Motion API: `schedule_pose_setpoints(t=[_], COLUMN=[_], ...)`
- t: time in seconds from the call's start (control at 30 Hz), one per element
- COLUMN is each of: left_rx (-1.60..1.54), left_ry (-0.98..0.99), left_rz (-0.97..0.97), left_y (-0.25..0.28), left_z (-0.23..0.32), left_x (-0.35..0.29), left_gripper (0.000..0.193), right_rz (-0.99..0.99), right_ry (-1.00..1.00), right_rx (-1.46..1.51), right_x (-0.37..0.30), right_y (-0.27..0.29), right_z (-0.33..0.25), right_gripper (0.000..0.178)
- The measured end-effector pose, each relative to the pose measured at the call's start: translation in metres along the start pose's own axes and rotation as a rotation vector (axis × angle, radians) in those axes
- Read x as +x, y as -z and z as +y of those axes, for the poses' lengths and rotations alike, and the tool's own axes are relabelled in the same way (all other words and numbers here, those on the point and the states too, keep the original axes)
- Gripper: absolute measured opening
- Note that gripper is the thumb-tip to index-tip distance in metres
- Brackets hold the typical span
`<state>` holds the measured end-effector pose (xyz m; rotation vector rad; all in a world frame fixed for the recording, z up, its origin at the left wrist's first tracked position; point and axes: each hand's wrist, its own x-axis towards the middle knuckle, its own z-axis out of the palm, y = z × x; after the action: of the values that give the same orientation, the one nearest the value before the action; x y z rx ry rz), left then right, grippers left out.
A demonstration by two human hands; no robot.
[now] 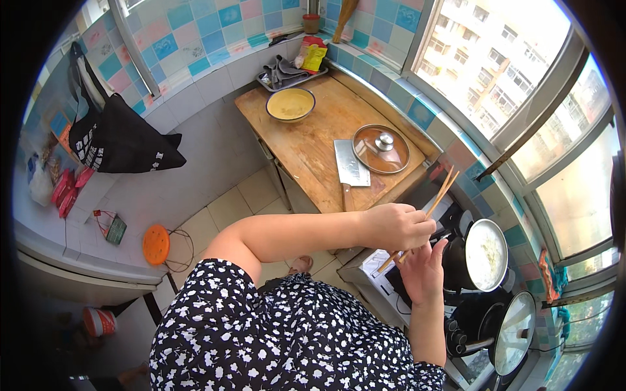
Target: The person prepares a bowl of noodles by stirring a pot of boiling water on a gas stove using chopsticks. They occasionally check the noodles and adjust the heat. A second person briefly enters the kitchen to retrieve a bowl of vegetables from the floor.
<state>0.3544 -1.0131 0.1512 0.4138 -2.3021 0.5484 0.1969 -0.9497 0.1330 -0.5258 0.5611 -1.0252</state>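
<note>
- Nr. foreground: L hand (399, 227) of a person in a blk-and-wht floral top (261, 326) grips a pair of wooden chopsticks (443, 189), fingers curled in; sticks slant thru the fist, upper ends toward the window, lower ends poking out beneath.
- R hand (424, 274), palm up just below the L, thumb held apart; can't tell if its fingers close on the sticks' lower part.
- Just R of the hands: blk pot (458, 264) w/ pale, whitish contents (488, 254), on the stove side; nr. it, toward the wearer, a pan under a glass lid (512, 342).
- Beyond the hands: wooden tabletop (303, 153) w/ cleaver (352, 163), blade partly under the edge of a 2nd lid, round and see-thru w/ metal knob (385, 141); farther back, yellow bowl (287, 101), dk. rim.
- Lettering: wht characters on blk bag (127, 140) hung at L; print on yellow packet (314, 57) at the table's far end too small to make out; same for dk. green box (115, 231), low L.
- Hard to see: R fingers partly behind the L hand; red-and-wht tub (100, 322) in shadow; bldgs. (489, 58) outside washed out by glare; view cut by the dk. fisheye rim.
</note>
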Motion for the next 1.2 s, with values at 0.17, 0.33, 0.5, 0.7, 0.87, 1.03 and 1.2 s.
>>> schedule_pose_setpoints(t=[0.17, 0.33, 0.5, 0.7, 0.87, 1.03, 1.2], left_rx=[0.002, -0.082, -0.735, -1.110, -1.375, -1.313, -1.394], left_ry=[0.062, 0.105, 1.530, 1.960, 1.845, 1.843, 1.808], left_rz=[0.004, 0.034, 0.092, 0.689, 0.817, 0.757, 0.506], left_y=[0.022, 0.054, 0.047, 0.023, -0.016, -0.015, 0.001], left_z=[-0.026, -0.077, -0.143, -0.245, -0.288, -0.295, -0.287], left_x=[-0.050, -0.105, -0.256, -0.328, -0.368, -0.361, -0.318], left_gripper=[0.013, 0.029, 0.042, 0.085, 0.049, 0.042, 0.041], right_rz=[-0.023, -0.011, 0.217, 0.290, 0.401, 0.527, 0.594], right_ry=[-0.036, -0.007, 0.060, 0.140, 0.247, 0.380, 0.496], right_rx=[0.033, -0.007, -0.118, -0.155, -0.149, -0.180, -0.142], right_x=[0.069, 0.129, 0.149, 0.131, 0.098, 0.063, 0.026], right_y=[-0.041, -0.049, -0.068, -0.058, -0.054, -0.054, -0.041], right_z=[0.013, 0.036, 0.041, 0.034, 0.033, 0.031, 0.025], right_gripper=[0.044, 0.028, 0.023, 0.024, 0.021, 0.023, 0.024])
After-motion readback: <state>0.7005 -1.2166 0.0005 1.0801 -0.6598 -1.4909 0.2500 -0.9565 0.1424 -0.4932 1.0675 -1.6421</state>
